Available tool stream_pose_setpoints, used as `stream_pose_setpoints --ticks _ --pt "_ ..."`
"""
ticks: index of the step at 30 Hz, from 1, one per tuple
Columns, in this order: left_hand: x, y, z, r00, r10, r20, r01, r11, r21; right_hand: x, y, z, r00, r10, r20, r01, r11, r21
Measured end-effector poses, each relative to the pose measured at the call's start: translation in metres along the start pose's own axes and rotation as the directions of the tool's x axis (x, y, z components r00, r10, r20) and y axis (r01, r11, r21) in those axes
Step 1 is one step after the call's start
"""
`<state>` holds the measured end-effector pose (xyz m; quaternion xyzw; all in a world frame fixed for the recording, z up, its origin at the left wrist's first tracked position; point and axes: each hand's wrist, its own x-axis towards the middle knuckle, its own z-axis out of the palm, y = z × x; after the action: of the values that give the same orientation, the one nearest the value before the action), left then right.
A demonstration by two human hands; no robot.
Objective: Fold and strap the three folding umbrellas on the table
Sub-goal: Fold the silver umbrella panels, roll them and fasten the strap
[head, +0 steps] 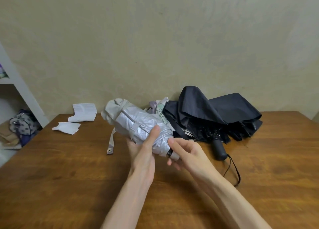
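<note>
I am seeing the left hand (143,147) holding the silver folding umbrella (138,123) just above the bench (69,177) at the centre of the frame. Its fingers are curling under the bundled canopy and the thumb is pressing on top. The umbrella is tilting up toward the upper left, its canopy gathered but loose. Its closing strap (111,142) is hanging free at the left, with the snap end resting on the bench. The right hand (186,152) is sitting at the handle end of that umbrella, fingers loosely bent and one fingertip touching the canopy hem. I cannot tell whether they are gripping the handle. Right of centre, the black umbrella (215,111) is lying collapsed but unfolded on the bench, its fabric spreading wide. Its black handle (219,151) is pointing toward me and the wrist cord (234,170) is trailing to the lower right. Between the silver and black ones, a pale patterned umbrella (158,106) is peeking out, mostly hidden. Two folded white papers (82,114) are lying at the bench's far left edge. A white shelf (15,80) is standing at the left of the frame, with a dotted bag (22,125) beside it.
</note>
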<state>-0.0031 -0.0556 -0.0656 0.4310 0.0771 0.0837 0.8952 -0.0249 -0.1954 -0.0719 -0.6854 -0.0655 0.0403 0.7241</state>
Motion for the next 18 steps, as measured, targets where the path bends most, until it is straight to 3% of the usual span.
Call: stream_pose_setpoints --ticks 3,8,12,15,18 --pt "0.003 0.0 -0.001 0.998 0.004 -0.064 -0.006 1.0 -0.028 -0.005 0.004 0.005 0.99 -0.078 -0.117 0.054 0.979 -0.196" --pt "0.001 0.007 0.001 0.993 0.062 -0.097 -0.066 0.997 -0.035 -0.006 0.018 0.004 0.956 -0.271 -0.109 0.222 0.918 -0.328" --pt "-0.002 0.014 0.003 0.996 0.068 -0.063 -0.072 0.995 -0.063 0.0 0.01 0.003 0.983 -0.118 -0.142 0.105 0.99 -0.1" --pt "-0.002 0.017 0.002 0.999 0.03 -0.017 -0.031 0.998 -0.059 -0.001 0.005 -0.003 0.997 0.06 -0.046 -0.053 0.99 0.127" --pt "-0.004 0.016 0.0 1.0 0.006 0.007 -0.005 1.0 -0.024 -0.003 0.0 -0.005 0.969 0.24 0.061 -0.248 0.938 0.241"
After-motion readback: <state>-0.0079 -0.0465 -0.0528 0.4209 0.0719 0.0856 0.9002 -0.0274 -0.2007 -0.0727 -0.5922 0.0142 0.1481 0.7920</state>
